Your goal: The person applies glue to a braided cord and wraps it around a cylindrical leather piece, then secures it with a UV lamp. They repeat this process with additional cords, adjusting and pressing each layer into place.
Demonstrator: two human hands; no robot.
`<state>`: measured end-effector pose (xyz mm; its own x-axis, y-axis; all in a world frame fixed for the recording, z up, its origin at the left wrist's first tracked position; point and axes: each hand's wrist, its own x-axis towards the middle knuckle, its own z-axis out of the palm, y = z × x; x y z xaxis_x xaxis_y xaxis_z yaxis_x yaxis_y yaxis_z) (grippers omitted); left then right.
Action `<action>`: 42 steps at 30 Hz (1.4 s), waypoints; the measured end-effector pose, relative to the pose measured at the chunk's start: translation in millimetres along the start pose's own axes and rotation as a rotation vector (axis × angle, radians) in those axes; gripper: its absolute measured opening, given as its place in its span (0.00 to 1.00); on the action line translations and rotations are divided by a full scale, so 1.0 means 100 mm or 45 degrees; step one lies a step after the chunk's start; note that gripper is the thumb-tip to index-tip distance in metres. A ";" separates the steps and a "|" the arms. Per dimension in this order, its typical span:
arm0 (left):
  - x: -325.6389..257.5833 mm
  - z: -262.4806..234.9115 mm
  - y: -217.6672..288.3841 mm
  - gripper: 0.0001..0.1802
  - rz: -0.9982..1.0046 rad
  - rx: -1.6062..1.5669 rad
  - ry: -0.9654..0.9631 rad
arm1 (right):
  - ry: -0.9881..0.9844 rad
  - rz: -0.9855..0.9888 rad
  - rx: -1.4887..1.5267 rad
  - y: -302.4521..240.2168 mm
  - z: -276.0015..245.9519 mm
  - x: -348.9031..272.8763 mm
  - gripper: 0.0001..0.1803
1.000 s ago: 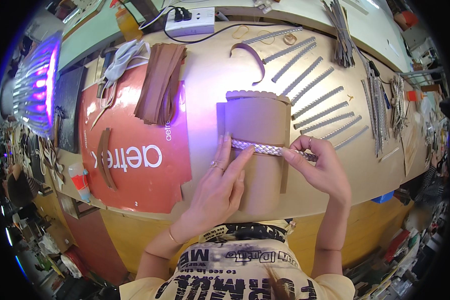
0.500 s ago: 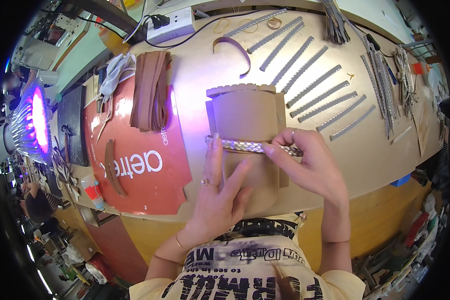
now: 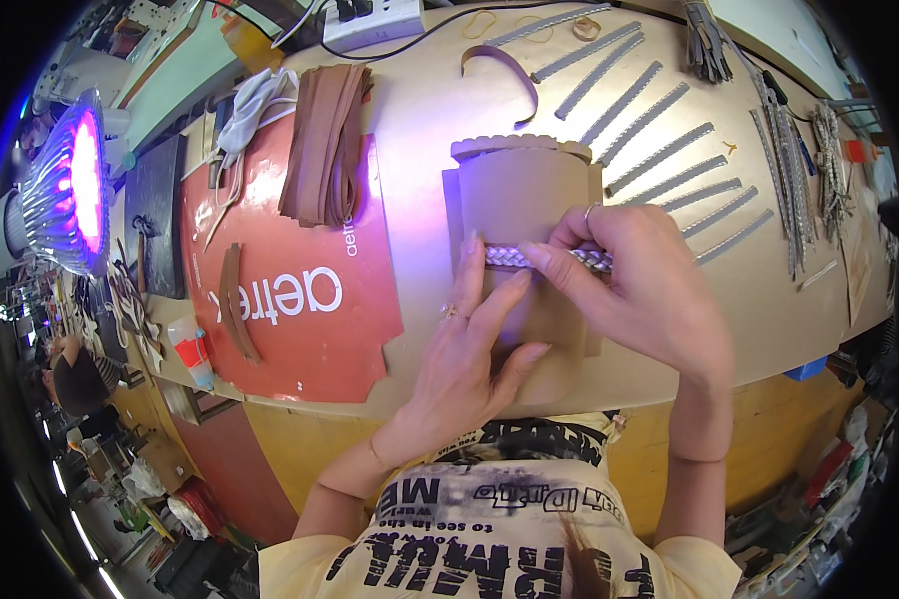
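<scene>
Laying braided strip (image 3: 529, 258) across brown leather piece (image 3: 521, 215): left hand (image 3: 469, 344) spread flat below the strip, right hand (image 3: 639, 285) pinching it. Next, likely pressing along evenly.

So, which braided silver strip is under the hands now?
The braided strip lying across the brown leather piece, pressed by both hands; the other strips lie loose beyond it.

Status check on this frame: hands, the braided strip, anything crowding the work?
Left hand flat on brown leather piece, fingers pressing. Right hand pinching silver braided strip across it. More strips lie apart to the right, nothing crowding.
</scene>
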<state>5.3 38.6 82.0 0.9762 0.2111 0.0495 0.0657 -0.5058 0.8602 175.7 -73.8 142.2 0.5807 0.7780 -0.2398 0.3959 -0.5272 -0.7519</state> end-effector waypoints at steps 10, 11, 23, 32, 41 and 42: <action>0.02 -0.01 0.01 0.38 0.031 0.177 -0.084 | -0.024 -0.064 -0.301 -0.13 -0.22 0.05 0.16; 0.03 -0.01 0.02 0.37 0.010 0.182 -0.098 | 0.000 -0.129 -0.298 -0.15 -0.23 0.05 0.16; 0.05 -0.07 0.07 0.36 -0.052 0.165 -0.148 | 0.014 -0.053 -0.052 0.06 -0.21 -0.05 0.13; 0.06 -0.08 0.06 0.37 -0.074 0.083 -0.197 | -0.114 0.191 0.092 0.25 -0.22 -0.12 0.15; 0.05 -0.08 0.06 0.39 -0.069 0.107 -0.202 | -0.121 0.190 0.244 0.37 -0.14 -0.10 0.14; 0.05 -0.08 0.06 0.39 -0.078 0.099 -0.204 | -0.123 0.175 0.215 0.39 -0.14 -0.10 0.15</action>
<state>9.2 43.6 91.5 0.9899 0.1104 -0.0886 0.1356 -0.5605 0.8170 195.1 -107.0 123.5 0.5468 0.7364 -0.3984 0.1889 -0.5720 -0.7982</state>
